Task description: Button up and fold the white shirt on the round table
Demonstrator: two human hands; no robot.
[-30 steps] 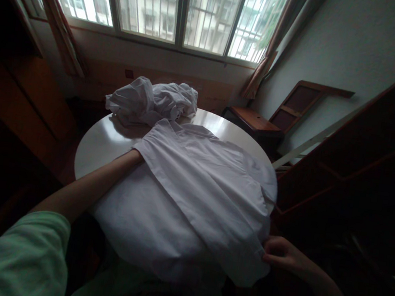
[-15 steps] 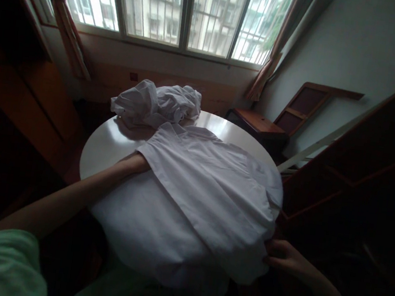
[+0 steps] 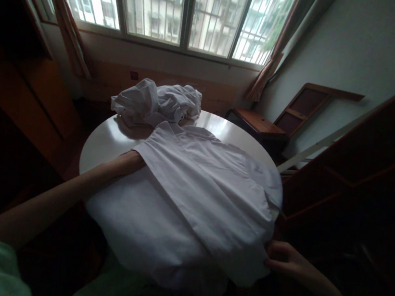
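A white shirt point(image 3: 200, 182) lies spread over the round table, its collar toward the window and its lower part hanging over the near edge. My left hand point(image 3: 137, 158) reaches under the folded-over layer of the shirt near the collar, so its fingers are hidden by the cloth. At the right, my right hand point(image 3: 282, 257) pinches the shirt's edge between thumb and fingers, just off the table's near right side. A long fold runs across the shirt between the two hands.
A heap of crumpled white clothes point(image 3: 160, 102) sits at the far side of the white round table point(image 3: 98, 149). Beyond it are a barred window point(image 3: 186, 10) and a wooden chair point(image 3: 259, 122). Dark wooden furniture point(image 3: 356, 183) stands at the right.
My left hand has shifted slightly left, drawing the folded layer of the shirt with it. My right hand stays at the shirt's edge, almost unmoved.
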